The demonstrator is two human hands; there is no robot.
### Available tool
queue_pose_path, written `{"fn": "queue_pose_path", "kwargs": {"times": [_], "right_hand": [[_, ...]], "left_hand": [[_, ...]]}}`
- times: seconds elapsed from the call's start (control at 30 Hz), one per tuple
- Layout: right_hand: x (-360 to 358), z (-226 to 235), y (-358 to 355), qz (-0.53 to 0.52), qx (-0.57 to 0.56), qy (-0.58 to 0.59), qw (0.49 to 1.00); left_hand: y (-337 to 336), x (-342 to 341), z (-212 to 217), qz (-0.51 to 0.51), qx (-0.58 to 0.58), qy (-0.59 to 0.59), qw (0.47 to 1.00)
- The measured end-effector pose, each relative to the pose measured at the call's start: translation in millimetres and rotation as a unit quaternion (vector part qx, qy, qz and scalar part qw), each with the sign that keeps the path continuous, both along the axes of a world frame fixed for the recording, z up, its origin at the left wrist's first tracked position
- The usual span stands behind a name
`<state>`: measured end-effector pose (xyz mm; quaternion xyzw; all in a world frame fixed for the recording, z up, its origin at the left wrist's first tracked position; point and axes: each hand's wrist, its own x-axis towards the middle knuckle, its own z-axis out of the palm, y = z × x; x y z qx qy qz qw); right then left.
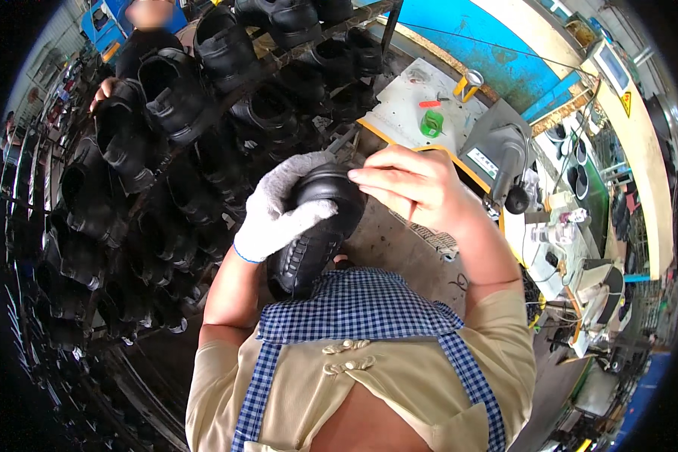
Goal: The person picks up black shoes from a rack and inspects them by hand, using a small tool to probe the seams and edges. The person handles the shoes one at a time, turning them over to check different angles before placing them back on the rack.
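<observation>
- On my left, rows of black shoes [175, 94] crowd a metal rack [301, 47], filling that side and reaching forward past my hands.
- Beyond the rack stands a co-worker, one of whose hands [105, 92] rests by the shoes there.
- Ahead to my right is a white-topped table [399, 102] bearing a green round item [432, 125], a small red-orange piece [429, 104] and a yellow cylinder [468, 85].
- A grey machine [497, 143] stands at the table's right side, the nearest bulky thing to my right hand [414, 184].
- Farther right, a bench [531, 260] is cluttered with pale and clear objects.
- The shoe I'm working on [331, 218] is in front of my chest, toe pointing away, its heel end down against my checked apron [354, 313].
- My gloved left hand [282, 211] grasps it from the left, thumb across the upper near the toe.
- My bare right hand comes in from the right, elbow bent, fingertips at the toe's right edge; whether they pinch anything I can't tell.
- Past the toe, the table's yellow edge runs behind my right hand.
- Bare floor [380, 241] shows below that hand, between shoe and right forearm; the left side is tighter, with shoes close by my left forearm.
</observation>
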<state>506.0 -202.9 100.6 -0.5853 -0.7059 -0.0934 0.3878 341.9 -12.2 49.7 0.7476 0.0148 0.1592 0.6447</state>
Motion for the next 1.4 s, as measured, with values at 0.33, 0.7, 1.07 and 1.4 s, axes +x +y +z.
{"fn": "queue_pose_path", "kwargs": {"times": [0.33,0.7,1.07,1.4], "right_hand": [[-8.3,32.3,13.4,0.036,-0.241,-0.288,0.926],[44.1,-74.5,-12.1,0.018,-0.167,0.53,0.831],[-9.9,-198.1,-86.4,-0.096,-0.063,0.624,0.773],[178.0,-97.0,43.5,-0.185,0.278,0.559,0.759]], "left_hand": [[0.2,4.4,-4.7,-0.039,0.108,-0.051,0.992],[13.8,16.0,-10.3,-0.045,-0.058,-0.055,0.996],[3.1,118.3,-5.8,0.082,-0.523,-0.123,0.839],[-2.9,161.1,-14.9,-0.034,-0.24,-0.053,0.969]]}}
